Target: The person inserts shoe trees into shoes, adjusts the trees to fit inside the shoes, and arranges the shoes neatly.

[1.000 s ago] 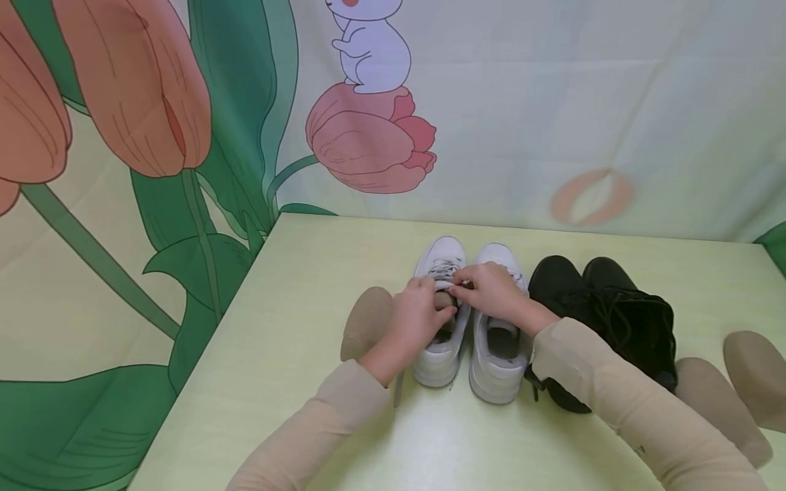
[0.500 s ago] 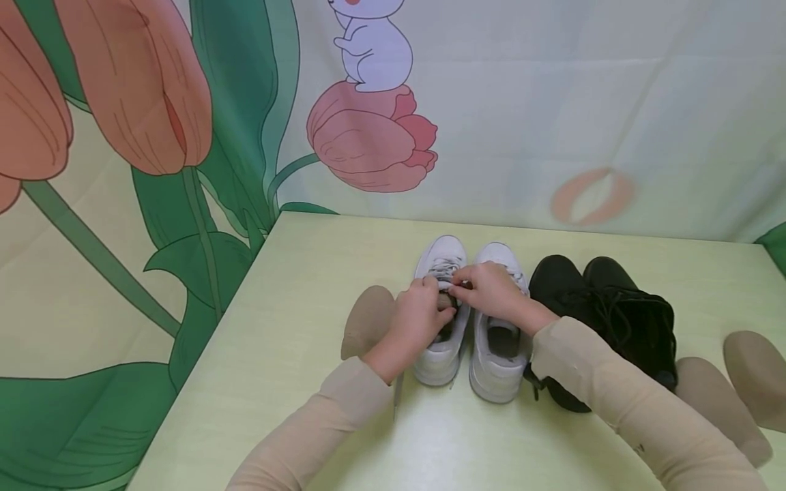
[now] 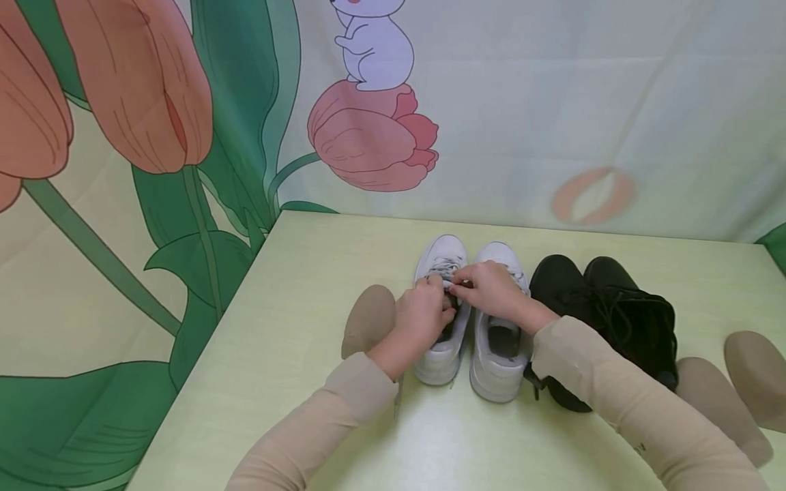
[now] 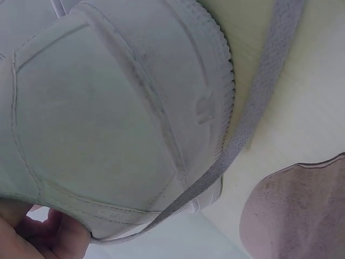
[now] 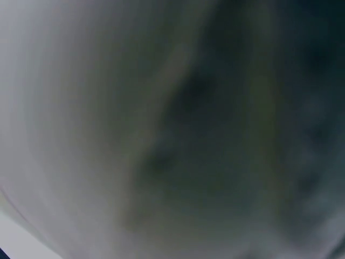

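Observation:
A white sneaker (image 3: 437,365) lies toe away from me, its laces loose. My left hand (image 3: 419,317), fingers curled, is at its opening, holding a beige rounded shoe insert (image 3: 447,300) that is mostly hidden inside. The right hand (image 3: 491,290) pinches the sneaker's tongue with thumb and forefinger. In the left wrist view, curled fingers (image 4: 51,234) show at the collar, and a grey lace (image 4: 253,110) trails down the shoe's side. Close beside stands the other white sneaker (image 3: 496,378), partly under my right hand. The right wrist view is too blurred to read.
Black lace-up shoes (image 3: 555,273) stand right of the sneakers, partly behind my right sleeve. One beige insert (image 3: 368,317) lies left of the sneakers; two more inserts (image 3: 727,406) lie far right. A printed cloth (image 3: 491,123) hangs behind the pale table (image 3: 295,307).
My left hand has edged slightly forward over the opening, and less of the beige insert shows. The right hand and the shoes stay where they were.

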`<state>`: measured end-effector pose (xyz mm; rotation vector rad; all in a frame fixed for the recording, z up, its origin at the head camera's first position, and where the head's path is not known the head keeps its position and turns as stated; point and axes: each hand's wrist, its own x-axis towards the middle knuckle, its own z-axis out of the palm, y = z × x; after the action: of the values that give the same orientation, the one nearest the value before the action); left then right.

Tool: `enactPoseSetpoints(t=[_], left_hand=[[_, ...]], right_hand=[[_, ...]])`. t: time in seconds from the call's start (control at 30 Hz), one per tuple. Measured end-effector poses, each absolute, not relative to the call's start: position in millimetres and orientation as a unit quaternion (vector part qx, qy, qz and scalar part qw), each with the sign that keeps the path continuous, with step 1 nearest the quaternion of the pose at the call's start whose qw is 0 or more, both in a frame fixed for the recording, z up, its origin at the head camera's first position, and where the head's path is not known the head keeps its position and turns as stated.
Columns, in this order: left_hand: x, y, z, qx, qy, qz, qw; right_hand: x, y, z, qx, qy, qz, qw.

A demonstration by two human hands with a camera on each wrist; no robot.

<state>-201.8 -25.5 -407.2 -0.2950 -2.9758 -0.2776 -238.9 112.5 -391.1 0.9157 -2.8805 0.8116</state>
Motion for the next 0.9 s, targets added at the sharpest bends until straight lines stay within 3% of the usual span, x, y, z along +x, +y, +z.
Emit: enactPoseSetpoints(t=[0.6,0.9], left_hand=[[-202.1,-24.4,-406.9,-0.085,-0.991,-0.086,0.056],[-202.6,-34.6,-404.2,-0.137,-0.983,-0.099,0.069]], right_hand=[[-238.4,112.4,-392.7,0.306,-0.920,0.244,0.027],[-238.6,113.2,-393.6,0.301,-0.920,0.251,0.021]])
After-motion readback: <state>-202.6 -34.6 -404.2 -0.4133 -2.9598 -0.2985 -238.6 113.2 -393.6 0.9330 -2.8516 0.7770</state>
